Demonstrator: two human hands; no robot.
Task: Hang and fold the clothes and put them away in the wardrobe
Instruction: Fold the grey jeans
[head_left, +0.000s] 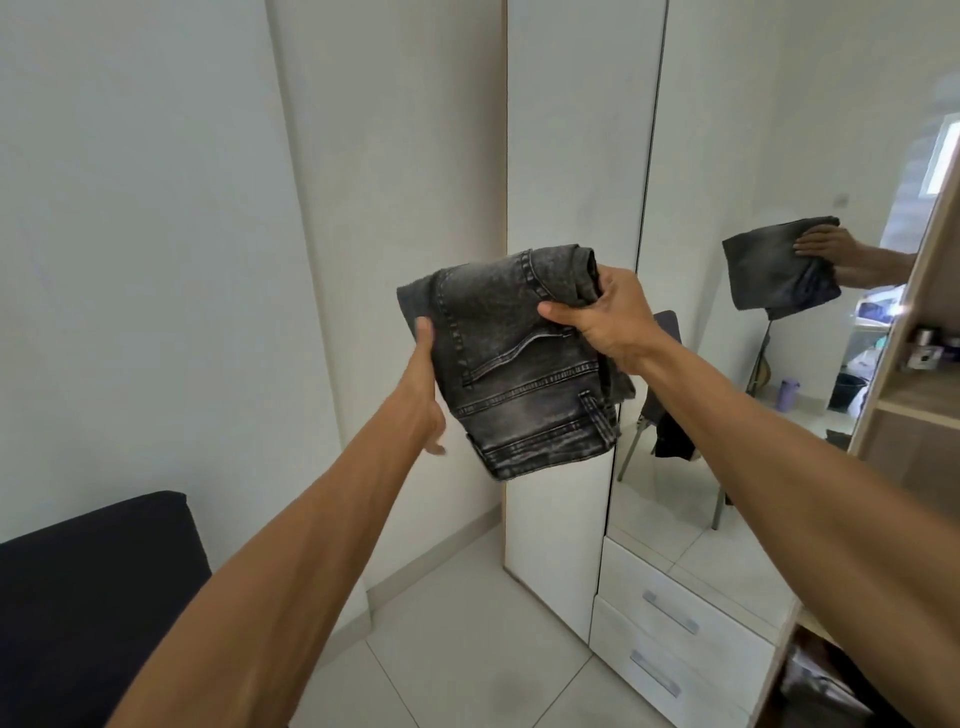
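A folded pair of dark grey washed jeans (514, 358) is held up in the air in front of the white wardrobe (561, 156). My right hand (602, 317) grips the jeans' upper right edge, thumb on the front and fingers behind. My left hand (423, 384) lies along the bundle's left side with straight fingers, supporting it. The back pocket and waistband face me. The wardrobe's mirror door (769, 156) reflects the jeans and a hand.
Two white drawers (675, 644) with metal handles sit low in the wardrobe. An open wooden shelf section (914, 395) with small bottles stands at the right edge. A dark bed or sofa (88, 587) fills the lower left. The floor is pale tile (457, 649).
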